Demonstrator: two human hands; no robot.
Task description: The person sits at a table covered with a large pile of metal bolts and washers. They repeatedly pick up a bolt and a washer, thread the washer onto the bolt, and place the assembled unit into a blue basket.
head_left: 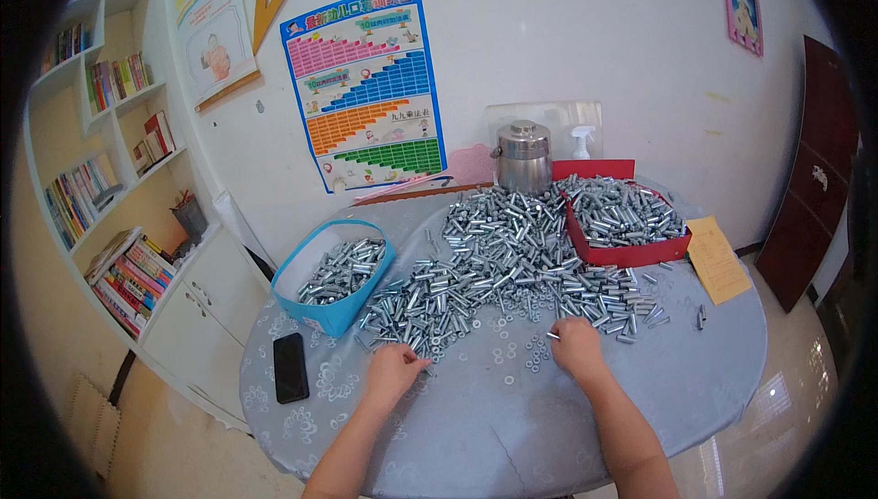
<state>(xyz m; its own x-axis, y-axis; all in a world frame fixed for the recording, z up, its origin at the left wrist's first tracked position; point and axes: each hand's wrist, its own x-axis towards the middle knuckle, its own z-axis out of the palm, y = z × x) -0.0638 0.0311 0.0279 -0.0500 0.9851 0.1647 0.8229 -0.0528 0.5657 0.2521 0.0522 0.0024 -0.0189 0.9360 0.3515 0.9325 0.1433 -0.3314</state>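
A big heap of silvery metal bolts (512, 238), many with sleeves, spreads over the cloth-covered table. Small washers (500, 353) lie loose along its near edge. At the heap's front left, my left hand (395, 371) is closed with thumb and fingertips together; what they pinch is too small to make out. My right hand (576, 348) is closed around a bolt (552, 336), whose shiny end sticks out to the left. Beside that hand lies a cluster of washers (537, 353).
A blue box (343, 314) of bolts stands left of the heap, a red box (631, 254) of bolts at the right. A black phone (291, 368) lies at left. Behind the heap are a steel pot (524, 159) and a spray bottle (582, 142). Yellow paper (718, 261) lies near the right edge.
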